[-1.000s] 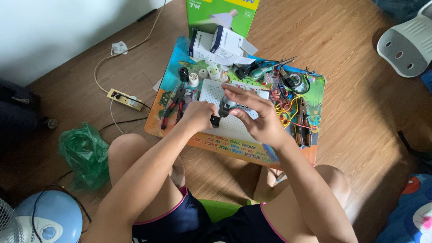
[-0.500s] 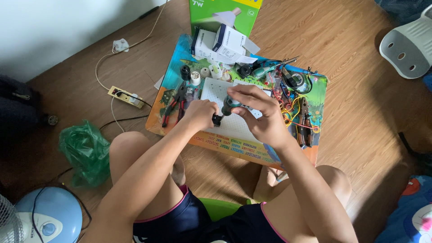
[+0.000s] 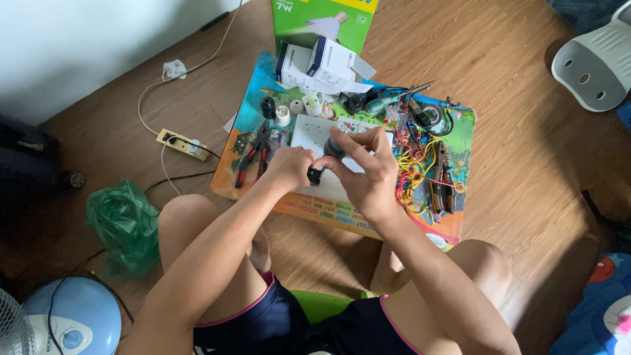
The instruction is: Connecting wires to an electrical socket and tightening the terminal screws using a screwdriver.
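At lower left lie a crumpled green plastic bag (image 3: pixel 125 223) and a pale blue fan base (image 3: pixel 66 319); what the bag holds cannot be told. At centre, over a white breadboard (image 3: pixel 314 135) on a colourful mat (image 3: pixel 453 223), the left hand (image 3: pixel 288 167) pinches a small black part (image 3: pixel 315 175), the right hand (image 3: pixel 368 174) closing narrowly on it. White-and-blue cartons (image 3: pixel 315 62) sit above, before a green box (image 3: pixel 322 20) at top

A brown wooden plank floor (image 3: pixel 519 164) carries a colourful printed play mat (image 3: pixel 460 223) at its middle. Toward the left edge lie a white power strip (image 3: pixel 182 144) and a crumpled green plastic bag (image 3: pixel 125 223); a blue-and-white fan base (image 3: pixel 69 319) sits in the near-left corner.
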